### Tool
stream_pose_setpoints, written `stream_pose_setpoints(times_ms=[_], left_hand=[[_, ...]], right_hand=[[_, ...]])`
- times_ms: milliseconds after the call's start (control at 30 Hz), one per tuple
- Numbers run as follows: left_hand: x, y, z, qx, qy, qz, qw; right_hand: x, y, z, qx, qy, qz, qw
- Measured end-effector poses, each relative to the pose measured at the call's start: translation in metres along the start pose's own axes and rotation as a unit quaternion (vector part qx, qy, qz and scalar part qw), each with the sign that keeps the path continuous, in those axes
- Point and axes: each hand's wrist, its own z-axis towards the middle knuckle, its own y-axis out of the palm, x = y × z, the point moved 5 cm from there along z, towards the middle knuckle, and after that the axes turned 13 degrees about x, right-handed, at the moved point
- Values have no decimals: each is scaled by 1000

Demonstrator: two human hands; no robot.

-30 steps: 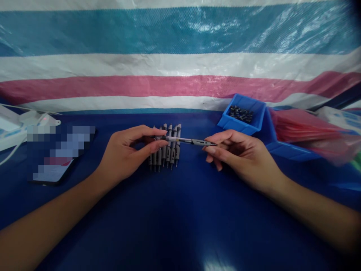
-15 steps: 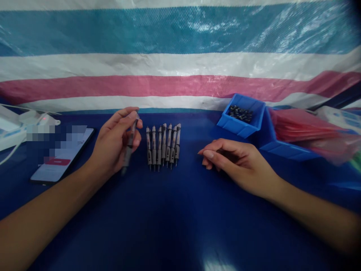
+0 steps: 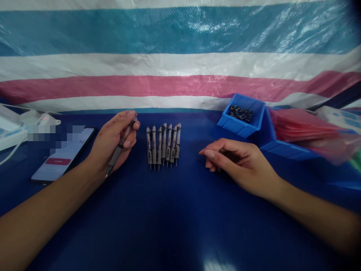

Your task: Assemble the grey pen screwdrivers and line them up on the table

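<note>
My left hand (image 3: 114,141) holds a pen (image 3: 120,148) by its clear upper end, with the dark grip and tip slanting down toward the wrist. To the right of that hand, several pens (image 3: 163,146) with clear barrels and grey grips lie side by side, tips toward me. My right hand (image 3: 228,160) hovers over the blue table (image 3: 169,210), fingers curled and thumb near the fingertips. Whatever it may hold is hidden. Past it stands a small blue bin (image 3: 239,126) with small black parts (image 3: 241,113) inside.
At the right, a second blue bin (image 3: 287,148) bears red plastic bags (image 3: 301,126). A phone (image 3: 62,158) lies on the left, beside a white power strip (image 3: 42,122) with cables. A striped plastic sheet (image 3: 169,64) hangs behind the table.
The pen in my left hand has swung, its tip now further left and closer to my wrist. My left hand has shifted slightly left. My right hand has barely moved.
</note>
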Motion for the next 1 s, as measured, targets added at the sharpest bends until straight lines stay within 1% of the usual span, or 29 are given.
stream_pose_setpoints(times_ms=[200, 467, 767, 1000], left_hand=[[-3, -3, 6, -19, -15, -36, 999], [-2, 0, 5, -21, -2, -39, 999], [1, 1, 6, -12, -44, -120, 992], [1, 0, 5, -8, -47, -105, 993]], right_hand=[[-2, 0, -1, 2, -5, -4, 1000], [-1, 0, 0, -5, 5, -2, 1000], [-1, 1, -1, -8, 8, -1, 1000], [-2, 1, 0, -9, 11, -2, 1000]])
